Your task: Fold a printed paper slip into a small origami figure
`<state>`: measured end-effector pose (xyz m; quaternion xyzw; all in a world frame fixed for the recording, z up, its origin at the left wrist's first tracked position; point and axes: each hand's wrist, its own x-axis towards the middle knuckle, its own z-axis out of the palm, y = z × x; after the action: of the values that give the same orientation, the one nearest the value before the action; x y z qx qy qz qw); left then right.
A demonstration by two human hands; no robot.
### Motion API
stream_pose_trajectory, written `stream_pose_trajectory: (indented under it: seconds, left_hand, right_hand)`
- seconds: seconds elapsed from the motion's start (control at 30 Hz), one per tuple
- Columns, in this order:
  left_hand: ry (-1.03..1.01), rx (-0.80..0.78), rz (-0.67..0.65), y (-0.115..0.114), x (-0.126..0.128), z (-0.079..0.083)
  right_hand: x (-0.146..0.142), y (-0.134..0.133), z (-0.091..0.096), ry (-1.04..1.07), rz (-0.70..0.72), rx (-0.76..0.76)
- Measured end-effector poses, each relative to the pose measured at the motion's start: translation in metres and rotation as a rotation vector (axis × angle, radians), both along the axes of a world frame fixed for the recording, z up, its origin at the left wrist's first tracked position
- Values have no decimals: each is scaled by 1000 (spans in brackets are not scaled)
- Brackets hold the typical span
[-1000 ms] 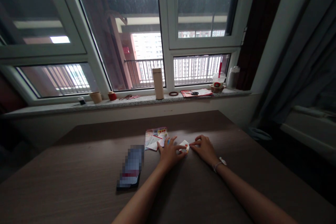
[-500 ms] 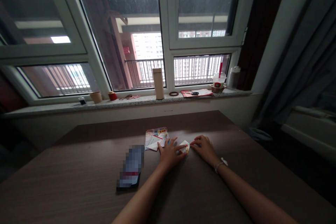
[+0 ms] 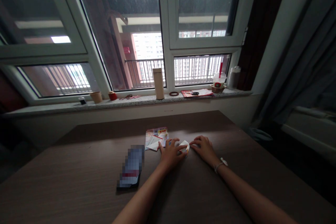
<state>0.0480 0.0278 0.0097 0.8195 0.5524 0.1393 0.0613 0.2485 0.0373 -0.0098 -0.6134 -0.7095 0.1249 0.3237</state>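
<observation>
Left hand (image 3: pixel 172 153), its fingers drawn in since a moment ago, and right hand (image 3: pixel 205 149) pinch a small folded white paper (image 3: pixel 184 146) from either side, beside printed leaflets (image 3: pixel 156 139) near the table's (image 3: pixel 65 168) far edge.

Phone (image 3: pixel 130 167) and leaflets (image 3: pixel 156 138) hem the left hand (image 3: pixel 172 154).

Left hand (image 3: pixel 172 154): palm down, fingers reaching right
Right hand (image 3: pixel 204 149): palm down, fingers reaching left (tips just apart from the left hand's)
Right forearm (image 3: pixel 252 192): angled in from near right
</observation>
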Motion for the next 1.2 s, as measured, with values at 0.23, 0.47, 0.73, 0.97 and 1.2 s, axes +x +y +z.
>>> stream_pose_trajectory:
  seconds: [0.23,0.47,0.73,0.97,1.2]
  left_hand:
    - [-12,24,-42,-1,0,-1]
    - [-28,23,-41,-3,0,4]
    - [-38,42,-48,-2,0,4]
    - [-19,31,-42,-5,1,9]
    - [-13,34,-53,-5,1,7]
  right_hand:
    - [-2,-4,5,-15,-4,-2]
    - [0,0,-1,35,-20,36]
    - [3,3,-1,83,-24,4]
    - [3,4,-4,35,-13,2]
    - [-1,4,-1,7,23,1]
